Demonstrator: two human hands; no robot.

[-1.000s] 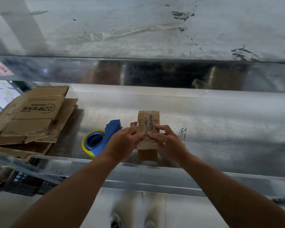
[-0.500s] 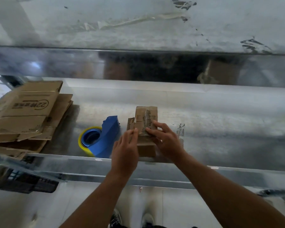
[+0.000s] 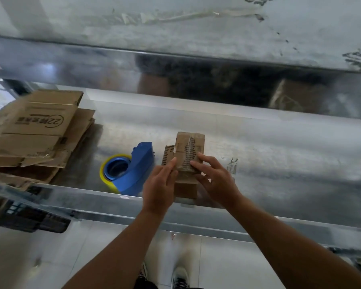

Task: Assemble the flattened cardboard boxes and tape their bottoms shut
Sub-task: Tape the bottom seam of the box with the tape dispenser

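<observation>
- The small cardboard box (image 3: 189,147) stands on the metal bench (image 3: 279,155), close to its 6 o'clock edge. Its closed flaps face up and a glossy strip of tape runs along the seam.
- The left grip (image 3: 161,182) lies flat-fingered against the box's 9 o'clock side. The right grip (image 3: 215,180) spreads straight fingers over the taped top from 4 o'clock. Both are released and pressing, not clasping anything.
- We judge this box nearly done: the flaps are shut and the tape is being smoothed.
- The blue tape dispenser (image 3: 133,172) lies just beside the box at 9 o'clock, untouched.
- Out at 10 o'clock lies a stack of flattened boxes (image 3: 40,130), so much of the job seems left.
- The hands hide the box's near face, so we cannot tell where the tape ends. The frame edge cuts the stack, so we cannot count it.
</observation>
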